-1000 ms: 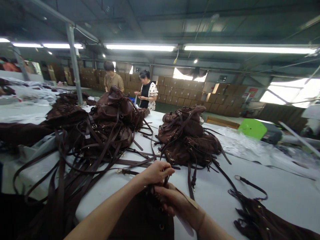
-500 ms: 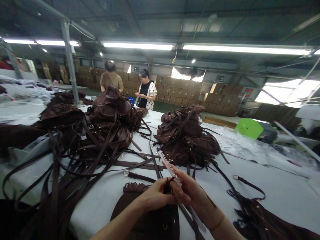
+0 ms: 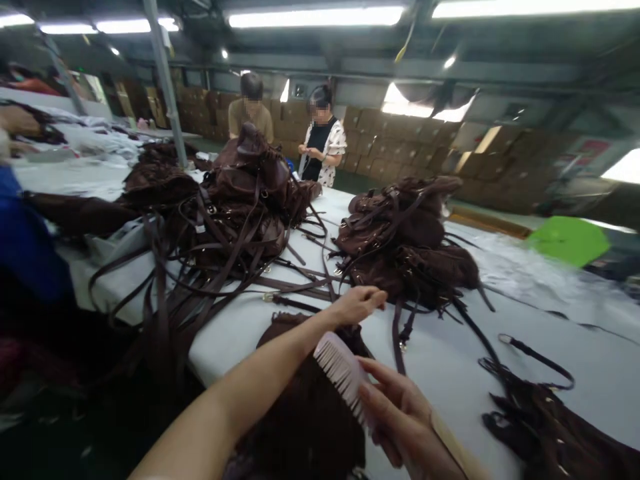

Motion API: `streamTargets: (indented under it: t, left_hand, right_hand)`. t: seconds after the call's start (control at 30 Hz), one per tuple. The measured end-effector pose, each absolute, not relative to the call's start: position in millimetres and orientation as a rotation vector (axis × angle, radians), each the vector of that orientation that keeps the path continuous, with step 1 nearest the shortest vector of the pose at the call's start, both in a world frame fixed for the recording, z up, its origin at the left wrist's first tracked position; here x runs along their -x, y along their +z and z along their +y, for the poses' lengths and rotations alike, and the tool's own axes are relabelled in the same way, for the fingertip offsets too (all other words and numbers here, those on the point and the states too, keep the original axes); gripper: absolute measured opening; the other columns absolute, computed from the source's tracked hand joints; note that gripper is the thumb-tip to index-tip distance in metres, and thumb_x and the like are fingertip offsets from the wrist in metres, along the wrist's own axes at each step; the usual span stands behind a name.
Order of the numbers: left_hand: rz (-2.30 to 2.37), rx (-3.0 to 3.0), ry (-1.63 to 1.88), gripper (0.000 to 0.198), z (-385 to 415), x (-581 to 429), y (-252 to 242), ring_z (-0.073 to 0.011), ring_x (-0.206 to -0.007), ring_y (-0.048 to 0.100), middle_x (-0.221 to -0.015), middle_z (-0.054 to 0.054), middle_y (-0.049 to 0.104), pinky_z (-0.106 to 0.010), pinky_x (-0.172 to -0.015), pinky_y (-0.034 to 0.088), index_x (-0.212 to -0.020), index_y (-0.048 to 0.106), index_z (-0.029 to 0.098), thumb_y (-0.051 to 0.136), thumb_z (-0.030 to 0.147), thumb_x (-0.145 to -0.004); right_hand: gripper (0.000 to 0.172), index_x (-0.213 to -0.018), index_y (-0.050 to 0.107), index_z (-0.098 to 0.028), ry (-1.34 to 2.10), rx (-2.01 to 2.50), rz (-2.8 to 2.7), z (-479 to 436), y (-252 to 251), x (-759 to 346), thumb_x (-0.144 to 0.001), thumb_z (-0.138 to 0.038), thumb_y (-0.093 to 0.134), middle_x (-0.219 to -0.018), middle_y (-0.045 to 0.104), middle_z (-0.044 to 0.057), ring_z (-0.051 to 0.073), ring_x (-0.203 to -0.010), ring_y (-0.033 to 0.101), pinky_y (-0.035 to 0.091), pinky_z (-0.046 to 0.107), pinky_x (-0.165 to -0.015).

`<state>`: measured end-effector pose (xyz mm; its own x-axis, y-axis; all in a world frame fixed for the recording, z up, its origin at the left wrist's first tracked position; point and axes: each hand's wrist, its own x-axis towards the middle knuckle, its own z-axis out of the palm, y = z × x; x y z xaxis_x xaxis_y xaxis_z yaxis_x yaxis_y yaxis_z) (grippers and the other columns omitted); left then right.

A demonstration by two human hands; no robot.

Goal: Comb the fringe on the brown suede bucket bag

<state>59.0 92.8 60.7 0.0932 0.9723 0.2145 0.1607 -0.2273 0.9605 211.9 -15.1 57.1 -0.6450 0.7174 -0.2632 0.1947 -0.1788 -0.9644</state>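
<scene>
A dark brown suede bag [image 3: 305, 413] lies on the white table [image 3: 440, 380] right in front of me. My left hand [image 3: 356, 305] reaches forward over its far end, fingers loosely stretched out and holding nothing. My right hand [image 3: 400, 417] is closed on a pale pink comb [image 3: 343, 373], its teeth pointing down and left over the bag. Just beyond my left hand lie loose brown straps [image 3: 295, 303] with metal buckles.
Two heaps of brown bags [image 3: 245, 200] [image 3: 410, 247] with trailing straps stand further back on the table. Another brown bag [image 3: 550, 427] lies at the right. Two people [image 3: 320, 140] work at the far end. A blue sleeve [image 3: 25, 247] shows at the left. A green object [image 3: 570, 240] sits far right.
My hands have come apart. The left hand let go of the bag's cord and moved forward; the right hand drew the comb back toward me. The view shifted right and down.
</scene>
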Motion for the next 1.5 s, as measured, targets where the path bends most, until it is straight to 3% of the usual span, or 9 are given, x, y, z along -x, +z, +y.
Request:
streamTargets:
  t: [0.1,0.23,0.37,0.53,0.83,1.03,1.27,1.4,1.5]
  left_hand:
    - [1.143,-1.559,1.233,0.025,105,-24,73,-0.0096,-0.064,0.051,-0.073,0.002,0.060,-0.021,-0.061,0.039,-0.096,0.065,0.010,0.053,0.030,-0.087]
    - [1.310,-1.515,1.313,0.027,50,44,35,-0.0112,-0.071,0.053,-0.084,-0.001,0.062,-0.022,-0.067,0.041,-0.105,0.060,0.012,0.056,0.031,-0.087]
    - [1.671,-1.135,1.396,0.039,-48,90,-43,-0.0172,-0.081,0.058,-0.084,-0.003,0.063,-0.026,-0.074,0.044,-0.093,0.061,0.014,0.050,0.051,-0.090]
    - [1.733,-0.933,1.353,0.051,-121,81,-88,-0.0221,-0.094,0.060,-0.097,-0.007,0.066,-0.030,-0.083,0.045,-0.108,0.059,0.015,0.045,0.061,-0.091]
    - [1.862,-0.920,1.108,0.067,-144,43,-78,-0.0291,-0.110,0.058,-0.118,-0.012,0.064,-0.034,-0.091,0.044,-0.121,0.050,0.016,0.077,0.045,-0.067]
    - [1.758,-0.803,1.150,0.060,-150,36,-88,-0.0279,-0.101,0.061,-0.109,-0.012,0.068,-0.033,-0.086,0.046,-0.116,0.054,0.011,0.075,0.038,-0.066]
    - [1.223,-0.861,1.096,0.041,-148,43,-97,-0.0215,-0.081,0.059,-0.084,-0.005,0.067,-0.027,-0.070,0.044,-0.085,0.068,0.010,0.073,0.046,-0.067]
    - [1.459,-0.974,0.999,0.043,-153,48,-99,-0.0147,-0.065,0.048,-0.065,0.000,0.055,-0.024,-0.060,0.036,-0.071,0.064,0.012,0.059,0.054,-0.079]
    - [1.656,-1.083,0.956,0.049,-158,55,-95,-0.0137,-0.062,0.044,-0.063,0.002,0.049,-0.025,-0.059,0.033,-0.070,0.058,0.015,0.046,0.059,-0.087]
  right_hand:
    - [0.067,-0.124,0.057,-0.015,1.842,1.180,-1.803,-24,-1,-199,-0.083,-0.067,0.062,-0.053,0.053,-0.004,0.008,-0.034,0.038,0.031,0.016,-0.031]
    - [0.058,-0.111,0.065,-0.016,1.440,1.254,-1.819,-26,-54,-198,-0.082,-0.067,0.063,-0.073,0.066,0.005,0.018,-0.055,0.057,0.047,0.024,-0.048]
    - [0.057,-0.117,0.063,-0.015,1.331,1.320,-1.762,-21,-73,-198,-0.086,-0.062,0.058,-0.096,0.071,0.010,0.027,-0.085,0.065,0.054,0.031,-0.072]
    - [0.064,-0.117,0.065,-0.012,1.101,1.393,-1.913,-16,-75,-187,-0.081,-0.063,0.050,-0.104,0.071,0.014,0.033,-0.097,0.066,0.052,0.040,-0.087]
    - [0.065,-0.117,0.066,-0.012,1.018,1.448,-1.925,-15,-77,-185,-0.082,-0.063,0.047,-0.100,0.072,0.013,0.031,-0.089,0.068,0.055,0.037,-0.080]
    - [0.062,-0.117,0.066,-0.011,1.045,1.415,-1.878,-20,-75,-184,-0.084,-0.061,0.050,-0.092,0.073,0.012,0.028,-0.079,0.068,0.055,0.032,-0.066]
    - [0.063,-0.116,0.067,-0.012,1.101,1.382,-1.806,-22,-73,-184,-0.082,-0.064,0.055,-0.077,0.070,0.009,0.023,-0.059,0.063,0.047,0.027,-0.046]
    - [0.071,-0.121,0.063,-0.010,1.238,1.417,-1.694,-22,-79,-186,-0.080,-0.068,0.055,-0.060,0.063,0.002,0.016,-0.040,0.049,0.037,0.025,-0.036]
    - [0.073,-0.121,0.062,-0.010,1.297,1.406,-1.654,-20,-84,-188,-0.079,-0.069,0.055,-0.059,0.063,0.002,0.017,-0.041,0.051,0.037,0.025,-0.036]
